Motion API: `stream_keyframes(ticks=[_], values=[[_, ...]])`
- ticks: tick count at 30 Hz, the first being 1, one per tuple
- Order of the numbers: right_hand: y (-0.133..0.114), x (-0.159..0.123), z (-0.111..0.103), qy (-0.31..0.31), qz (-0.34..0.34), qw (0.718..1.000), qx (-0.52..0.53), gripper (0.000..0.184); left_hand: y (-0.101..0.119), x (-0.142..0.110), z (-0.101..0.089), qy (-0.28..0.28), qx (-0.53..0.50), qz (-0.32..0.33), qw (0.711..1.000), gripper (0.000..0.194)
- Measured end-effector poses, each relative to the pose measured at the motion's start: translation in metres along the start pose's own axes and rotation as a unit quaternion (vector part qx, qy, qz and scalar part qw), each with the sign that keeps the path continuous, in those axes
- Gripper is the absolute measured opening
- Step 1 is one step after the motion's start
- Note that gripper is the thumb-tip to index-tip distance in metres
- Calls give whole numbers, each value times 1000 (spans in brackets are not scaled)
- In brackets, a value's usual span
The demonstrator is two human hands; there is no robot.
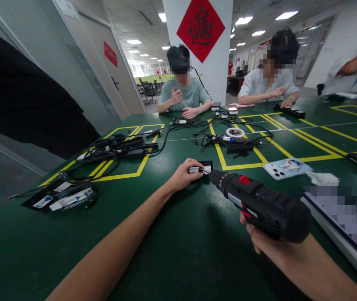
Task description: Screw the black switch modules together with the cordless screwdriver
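Observation:
A black cordless drill (pixel 260 205) fills my right hand (pixel 260 236), its chuck pointing left and away from me. The bit reaches a small white-and-silver part (pixel 207 169) set in a black piece (pixel 208 163) on the table. My left hand (pixel 186 174) is closed on this small part from the left, fingers over its top and thumb along the near side. What exactly the part is, I cannot make out. The drill's handle and most of my right fingers are hidden behind its body.
Black cables and devices (pixel 124 146) lie on the left of the green table (pixel 165 234), more cables (pixel 228 140) farther back. A phone (pixel 286 168), a tissue (pixel 322 179) and a laptop-like device (pixel 338 234) are at right. Several people sit or stand around.

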State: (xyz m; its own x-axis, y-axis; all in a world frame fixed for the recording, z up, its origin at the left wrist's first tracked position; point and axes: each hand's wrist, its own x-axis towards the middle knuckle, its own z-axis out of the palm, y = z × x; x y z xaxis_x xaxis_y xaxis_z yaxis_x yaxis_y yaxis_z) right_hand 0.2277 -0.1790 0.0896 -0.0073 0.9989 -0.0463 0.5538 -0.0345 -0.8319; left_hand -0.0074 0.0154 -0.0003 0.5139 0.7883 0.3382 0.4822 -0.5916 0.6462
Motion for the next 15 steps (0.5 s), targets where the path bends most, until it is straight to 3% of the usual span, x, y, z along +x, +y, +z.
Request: stream_keyframes(ticks=[6, 15], values=[[-3, -3, 0, -19, 20, 1000, -3, 16, 1, 0, 0, 0, 4, -6, 1000, 26], [4, -3, 0, 7, 1, 1000, 12, 10, 2, 0, -1, -7, 4, -12, 1000, 27]])
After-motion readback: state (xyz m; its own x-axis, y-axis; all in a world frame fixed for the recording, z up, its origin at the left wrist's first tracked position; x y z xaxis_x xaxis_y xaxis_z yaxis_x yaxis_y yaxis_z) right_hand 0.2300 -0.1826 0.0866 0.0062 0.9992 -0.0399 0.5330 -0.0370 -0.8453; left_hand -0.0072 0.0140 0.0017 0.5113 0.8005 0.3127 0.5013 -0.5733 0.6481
